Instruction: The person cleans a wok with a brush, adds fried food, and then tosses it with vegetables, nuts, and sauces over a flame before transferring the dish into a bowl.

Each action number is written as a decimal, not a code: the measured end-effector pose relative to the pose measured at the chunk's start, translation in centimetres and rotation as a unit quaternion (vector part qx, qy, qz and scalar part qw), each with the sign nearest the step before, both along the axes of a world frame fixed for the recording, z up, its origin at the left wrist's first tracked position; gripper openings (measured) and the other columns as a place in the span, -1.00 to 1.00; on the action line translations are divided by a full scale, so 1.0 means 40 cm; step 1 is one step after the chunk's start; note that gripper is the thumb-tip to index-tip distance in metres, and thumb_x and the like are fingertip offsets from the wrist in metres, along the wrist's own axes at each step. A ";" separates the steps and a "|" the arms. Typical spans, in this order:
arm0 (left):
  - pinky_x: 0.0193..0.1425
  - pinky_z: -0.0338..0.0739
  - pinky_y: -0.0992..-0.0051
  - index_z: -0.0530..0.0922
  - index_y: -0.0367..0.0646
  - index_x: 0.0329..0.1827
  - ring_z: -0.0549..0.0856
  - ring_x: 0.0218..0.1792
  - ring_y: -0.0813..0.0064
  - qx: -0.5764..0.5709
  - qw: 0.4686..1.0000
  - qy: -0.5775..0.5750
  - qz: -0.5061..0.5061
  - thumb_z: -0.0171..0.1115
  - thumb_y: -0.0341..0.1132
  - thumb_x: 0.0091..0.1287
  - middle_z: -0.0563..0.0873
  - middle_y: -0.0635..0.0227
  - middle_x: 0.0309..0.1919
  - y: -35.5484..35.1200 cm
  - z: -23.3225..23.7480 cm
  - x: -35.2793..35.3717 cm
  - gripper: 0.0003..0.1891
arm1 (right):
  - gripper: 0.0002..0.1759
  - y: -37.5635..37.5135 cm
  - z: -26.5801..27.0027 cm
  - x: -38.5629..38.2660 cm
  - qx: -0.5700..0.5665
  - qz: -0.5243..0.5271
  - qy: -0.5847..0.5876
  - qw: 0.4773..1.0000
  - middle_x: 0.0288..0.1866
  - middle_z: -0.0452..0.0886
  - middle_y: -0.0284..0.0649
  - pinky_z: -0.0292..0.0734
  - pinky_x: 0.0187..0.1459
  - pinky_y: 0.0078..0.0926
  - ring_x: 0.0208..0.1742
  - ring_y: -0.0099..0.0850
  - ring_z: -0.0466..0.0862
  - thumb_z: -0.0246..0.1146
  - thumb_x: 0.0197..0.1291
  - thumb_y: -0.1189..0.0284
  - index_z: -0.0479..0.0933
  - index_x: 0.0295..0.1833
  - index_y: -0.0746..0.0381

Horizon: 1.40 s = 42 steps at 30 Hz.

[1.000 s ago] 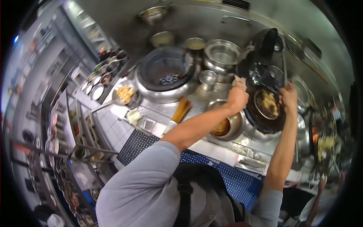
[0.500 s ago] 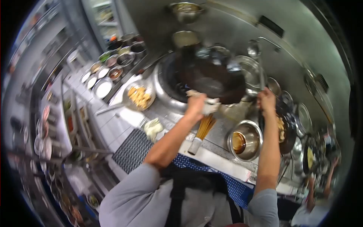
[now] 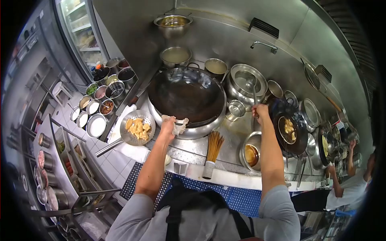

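Observation:
A large dark wok sits on the round metal burner ring. My left hand grips the wok's near edge through a pale folded cloth. My right hand is closed round the handle of a ladle, whose bowl rests over a lidded metal pot. To the left of the wok, a perforated strainer holds yellowish fried pieces. A bamboo brush lies on the steel counter near a metal bowl with brown liquid.
Several seasoning bowls stand at the left. A second wok containing food is at the right, with a co-worker beyond it. Pots of pale liquid line the back, below a wall tap.
The wok, raised and shifted right of the burner earlier, now sits back on its ring. My left hand moved left with it. The ladle stays in my right hand, and the view has turned.

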<state>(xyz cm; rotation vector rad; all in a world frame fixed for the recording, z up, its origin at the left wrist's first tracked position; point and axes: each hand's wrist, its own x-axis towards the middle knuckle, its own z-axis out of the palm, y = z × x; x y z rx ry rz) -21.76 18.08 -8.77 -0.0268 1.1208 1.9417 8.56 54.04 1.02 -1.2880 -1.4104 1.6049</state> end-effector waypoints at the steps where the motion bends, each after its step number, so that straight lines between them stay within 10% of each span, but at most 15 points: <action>1: -0.30 0.69 0.22 0.51 -0.26 -0.12 0.76 -0.34 0.20 -0.015 1.000 0.006 -0.007 0.08 -0.43 0.26 0.70 0.18 -0.27 -0.005 0.002 -0.009 -0.83 | -0.89 0.016 0.003 -0.008 -0.055 -0.006 0.059 0.997 -0.49 0.55 -0.13 0.36 -0.63 -0.48 -0.60 -0.44 0.51 0.04 0.29 0.59 0.48 -0.22 0.37; 10: -0.28 0.74 0.14 0.51 -0.31 -0.05 0.76 -0.34 0.15 -0.055 0.998 0.002 -0.005 0.09 -0.32 0.37 0.71 0.12 -0.28 -0.003 -0.024 -0.068 -0.77 | -0.86 -0.020 0.144 0.088 -0.211 0.070 0.291 0.931 -0.31 0.56 -0.17 0.26 -0.63 -0.71 -0.52 -0.60 0.48 0.18 0.31 0.49 0.41 -0.17 0.36; 17: -0.15 0.74 0.22 0.51 -0.40 0.15 0.79 -0.23 0.13 -0.308 0.914 0.261 0.028 0.00 -0.10 0.51 0.74 0.02 -0.11 -0.122 -0.040 -0.075 -0.53 | -0.63 -0.223 0.207 0.132 -0.307 0.196 0.380 0.850 -0.20 0.53 -0.20 0.33 -0.64 -0.69 -0.49 -0.65 0.49 0.11 0.39 0.43 0.38 0.11 0.55; 21: 0.05 0.71 0.21 0.49 -0.38 0.24 0.77 -0.07 0.19 -0.080 0.991 0.089 0.054 0.06 -0.18 0.46 0.72 0.02 0.02 -0.265 0.094 0.128 -0.55 | -0.59 -0.365 0.146 0.138 -0.372 0.245 0.409 0.796 -0.15 0.53 -0.18 0.32 -0.62 -0.68 -0.49 -0.67 0.45 0.13 0.39 0.43 0.38 0.15 0.58; 26: 0.08 0.66 0.34 0.50 -0.38 0.22 0.75 -0.06 0.31 -0.111 0.977 0.158 0.092 0.17 -0.27 0.47 0.72 0.13 0.02 -0.397 0.119 0.355 -0.61 | -0.69 -0.483 0.062 0.119 -0.275 0.222 0.235 0.906 -0.34 0.54 -0.24 0.31 -0.69 -0.62 -0.56 -0.59 0.47 0.21 0.30 0.50 0.45 0.10 0.42; 32: 0.01 0.63 0.44 0.55 -0.41 0.16 0.73 -0.12 0.42 -0.163 0.956 0.171 0.172 0.26 -0.37 0.41 0.73 0.21 -0.03 -0.543 0.046 0.479 -0.66 | -0.36 -0.364 -0.007 0.151 0.039 0.199 0.045 0.978 -0.42 0.55 -0.25 0.23 -0.80 -0.54 -0.66 -0.58 0.50 0.21 0.23 0.56 0.27 0.44 0.41; 37: -0.10 0.64 0.44 0.56 -0.45 0.12 0.74 -0.19 0.44 -0.171 0.969 0.105 0.146 0.18 -0.40 0.35 0.73 0.18 -0.08 -0.578 0.044 0.587 -0.65 | -0.53 -0.081 -0.016 0.139 0.441 0.074 -0.214 0.869 -0.29 0.71 0.10 0.59 -0.22 -0.10 -0.26 0.00 0.73 0.18 0.13 0.48 0.53 0.19 0.41; 38: -0.08 0.65 0.42 0.55 -0.44 0.14 0.74 -0.18 0.41 -0.192 0.968 0.113 0.118 0.17 -0.40 0.36 0.73 0.18 -0.07 -0.594 0.025 0.596 -0.65 | -0.63 -0.081 0.040 0.130 0.375 0.061 -0.252 0.890 -0.15 0.70 0.23 0.51 0.09 -0.04 -0.02 0.17 0.66 0.18 0.07 0.46 0.59 -0.02 0.43; 42: -0.08 0.65 0.39 0.59 -0.42 0.11 0.76 -0.20 0.39 -0.240 0.959 0.145 0.043 0.18 -0.40 0.37 0.74 0.20 -0.13 -0.624 -0.027 0.635 -0.68 | -0.79 0.120 -0.036 0.103 0.240 0.094 -0.276 0.926 -0.32 0.69 0.10 0.58 -0.29 -0.14 -0.35 -0.06 0.71 0.16 0.10 0.53 0.59 -0.20 0.43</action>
